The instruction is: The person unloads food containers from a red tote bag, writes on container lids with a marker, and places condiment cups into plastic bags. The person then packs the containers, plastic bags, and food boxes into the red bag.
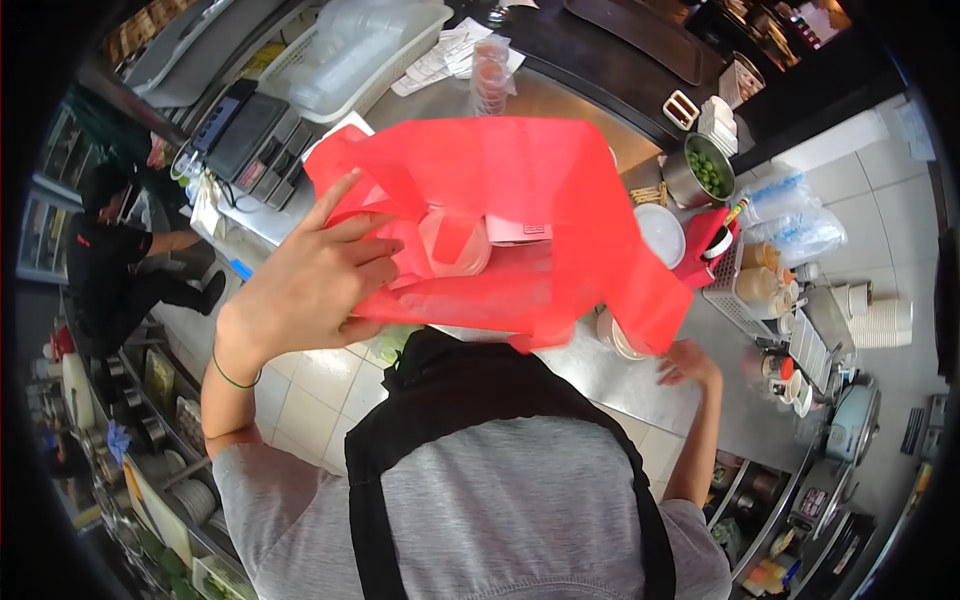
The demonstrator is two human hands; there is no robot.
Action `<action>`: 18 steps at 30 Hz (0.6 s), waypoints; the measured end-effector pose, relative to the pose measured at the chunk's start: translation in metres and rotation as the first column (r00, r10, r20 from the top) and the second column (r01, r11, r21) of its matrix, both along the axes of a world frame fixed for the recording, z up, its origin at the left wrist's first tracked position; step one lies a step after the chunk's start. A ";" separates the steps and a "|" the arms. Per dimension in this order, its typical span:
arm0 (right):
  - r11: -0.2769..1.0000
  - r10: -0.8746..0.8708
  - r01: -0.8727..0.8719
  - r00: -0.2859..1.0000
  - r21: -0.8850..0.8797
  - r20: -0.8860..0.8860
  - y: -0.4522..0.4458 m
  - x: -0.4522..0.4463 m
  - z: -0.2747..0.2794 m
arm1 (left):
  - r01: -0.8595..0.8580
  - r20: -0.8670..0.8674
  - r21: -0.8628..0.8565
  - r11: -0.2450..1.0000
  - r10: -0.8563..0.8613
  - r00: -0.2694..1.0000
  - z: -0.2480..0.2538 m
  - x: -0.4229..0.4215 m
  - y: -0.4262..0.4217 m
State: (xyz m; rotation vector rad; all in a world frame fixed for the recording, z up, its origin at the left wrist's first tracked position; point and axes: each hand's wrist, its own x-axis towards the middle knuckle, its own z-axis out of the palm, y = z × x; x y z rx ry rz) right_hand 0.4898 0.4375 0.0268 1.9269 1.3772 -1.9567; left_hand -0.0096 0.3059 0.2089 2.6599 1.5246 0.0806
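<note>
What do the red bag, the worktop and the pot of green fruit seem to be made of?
Red bag: probably non-woven fabric, matte, slightly see-through, softly creased.
Worktop: likely brushed steel; grey with smeared reflections.
Pot: seemingly metal; its grey wall has a sheen.

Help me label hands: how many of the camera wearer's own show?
2: the left hand is on the left side of the red bag; the right hand is by its lower-right corner. Neither is wholly hidden.

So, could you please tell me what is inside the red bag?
A round container and part of a white box show; the red bag hides anything lower down.
</note>
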 end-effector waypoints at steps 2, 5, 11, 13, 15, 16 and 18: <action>0.683 0.294 -0.585 0.769 0.437 0.568 0.023 0.001 0.040 | 0.012 0.113 0.009 1.000 -0.013 0.993 0.000 0.015 0.000; 0.184 -0.026 0.053 0.998 0.981 -0.049 -0.003 -0.136 0.167 | 0.057 -0.002 0.133 0.989 -0.057 0.998 -0.024 0.051 0.022; -0.423 0.684 -0.515 0.359 0.746 0.635 -0.018 -0.263 0.137 | -0.199 -0.572 -0.287 0.937 0.000 0.820 -0.126 0.074 0.089; -0.420 0.669 -0.757 0.116 0.501 0.734 -0.012 -0.278 0.113 | -0.329 -0.594 -0.099 0.939 0.209 0.777 -0.155 0.066 0.091; -0.394 0.670 -0.856 -0.018 0.335 0.742 -0.010 -0.280 0.103 | -0.386 -0.642 -0.114 0.916 0.229 0.732 -0.142 0.061 0.080; -0.377 0.660 -0.880 -0.035 0.291 0.750 -0.009 -0.278 0.099 | -0.452 -0.687 -0.123 0.884 0.252 0.681 -0.132 0.060 0.072; -0.347 0.656 -0.903 -0.042 0.252 0.753 -0.011 -0.278 0.091 | -0.466 -0.673 -0.134 0.875 0.265 0.691 -0.095 0.055 0.056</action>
